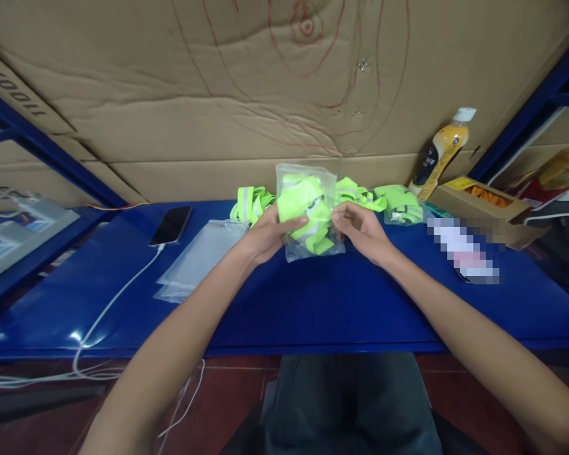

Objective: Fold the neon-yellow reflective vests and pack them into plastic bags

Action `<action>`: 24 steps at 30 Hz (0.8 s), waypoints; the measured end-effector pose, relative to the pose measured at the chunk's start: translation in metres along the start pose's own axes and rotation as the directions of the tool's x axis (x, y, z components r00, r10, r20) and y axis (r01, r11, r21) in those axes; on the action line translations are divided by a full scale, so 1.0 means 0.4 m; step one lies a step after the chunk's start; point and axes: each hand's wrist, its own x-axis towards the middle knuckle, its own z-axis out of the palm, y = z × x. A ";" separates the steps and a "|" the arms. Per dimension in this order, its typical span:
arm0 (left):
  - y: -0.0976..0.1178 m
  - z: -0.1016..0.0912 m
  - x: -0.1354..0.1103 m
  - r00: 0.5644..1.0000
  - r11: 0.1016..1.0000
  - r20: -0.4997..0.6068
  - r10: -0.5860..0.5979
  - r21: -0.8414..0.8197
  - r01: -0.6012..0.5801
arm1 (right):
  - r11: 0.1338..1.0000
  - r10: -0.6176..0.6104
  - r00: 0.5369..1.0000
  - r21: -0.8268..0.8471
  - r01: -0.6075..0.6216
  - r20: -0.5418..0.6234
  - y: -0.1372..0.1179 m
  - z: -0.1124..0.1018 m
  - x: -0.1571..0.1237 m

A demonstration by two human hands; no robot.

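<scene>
A clear plastic bag (308, 212) with a folded neon-yellow reflective strap inside is held upright above the blue table. My left hand (269, 232) grips its left side, thumb across the front. At the right edge, my right hand (358, 229) pinches the plastic between thumb and fingers. Behind the left hand lies a loose yellow reflective strap (251, 205), and another strap bundle (355, 191) sits behind the right hand. A packed yellow bag (401, 203) rests farther right. Flat empty plastic bags (201, 256) are stacked beside my left forearm.
A phone (171, 225) with a white cable (123, 291) lies at left, near a power strip (33, 230). To the right stand a yellow drink bottle (440, 155) and an open cardboard box (486, 202). Cardboard (171, 126) walls the back of the blue table (313, 316).
</scene>
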 end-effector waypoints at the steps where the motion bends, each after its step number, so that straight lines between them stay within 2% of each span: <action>1: -0.007 0.002 0.000 1.000 0.998 0.003 0.027 0.061 -0.027 | 1.000 -0.003 0.999 0.003 0.003 -0.039 0.002 -0.001 0.002; 4: -0.031 0.021 -0.007 1.000 0.983 0.000 0.031 0.182 -0.030 | 0.991 -0.082 0.982 -0.120 0.062 -0.171 0.011 -0.006 0.001; 7: -0.048 0.050 -0.017 0.994 0.992 0.007 -0.105 0.069 0.104 | 0.951 -0.213 0.934 -0.281 0.131 -0.286 0.014 -0.006 -0.006; 9: -0.051 0.064 -0.019 0.992 0.992 0.002 -0.123 -0.032 0.123 | 0.943 -0.246 0.922 -0.293 0.157 -0.299 0.011 -0.004 -0.007; 12: -0.050 0.070 -0.014 0.996 0.999 -0.091 -0.004 -0.032 0.001 | 0.977 -0.194 0.949 -0.140 0.163 -0.250 0.002 -0.008 0.000; 14: -0.051 0.065 -0.010 0.986 0.997 -0.144 0.081 0.019 -0.079 | 0.995 -0.104 0.980 -0.014 0.104 -0.168 -0.003 -0.018 0.008; 16: -0.054 0.059 -0.009 0.983 0.995 -0.154 0.100 0.043 -0.094 | 0.999 -0.004 0.998 0.033 0.006 -0.057 -0.004 -0.031 0.013; 18: -0.057 0.056 -0.010 0.987 0.996 -0.142 0.080 0.042 -0.075 | 0.997 0.078 0.997 0.030 -0.078 0.016 -0.001 -0.041 0.015; 21: -0.060 0.060 -0.011 0.991 0.997 -0.121 0.064 0.045 -0.059 | 0.992 0.113 0.993 0.057 -0.112 -0.012 0.010 -0.037 0.014; 24: -0.058 0.069 -0.010 0.988 0.994 -0.140 0.070 0.093 -0.057 | 0.996 0.059 0.993 0.073 -0.052 -0.101 0.016 -0.020 0.012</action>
